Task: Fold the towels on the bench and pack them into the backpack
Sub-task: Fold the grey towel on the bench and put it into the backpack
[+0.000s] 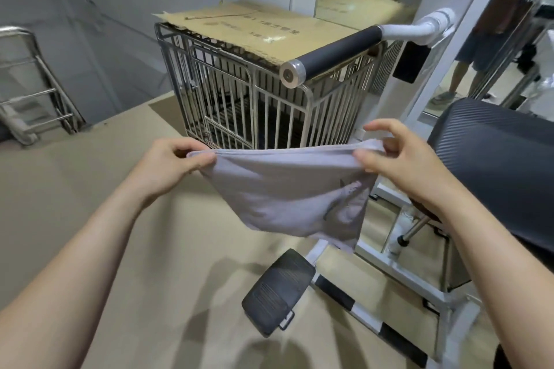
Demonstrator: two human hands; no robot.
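Note:
A pale lilac-grey towel [287,195] hangs in the air in front of me, folded over so its top edge runs straight between my hands. My left hand [171,165] pinches the towel's left top corner. My right hand [398,159] pinches the right top corner between thumb and fingers, with the index finger lifted above the cloth. The lower part of the towel droops toward the right. The black padded bench [497,165] shows at the right edge, partly behind my right arm. No backpack is in view.
A metal wire cage [254,105] topped with cardboard stands straight ahead. A black padded roller bar on a white frame [332,54] crosses above it. A black foot pedal [278,290] lies on the tan floor below. A folding trolley [33,84] leans at left. A mirror at right reflects a person's legs.

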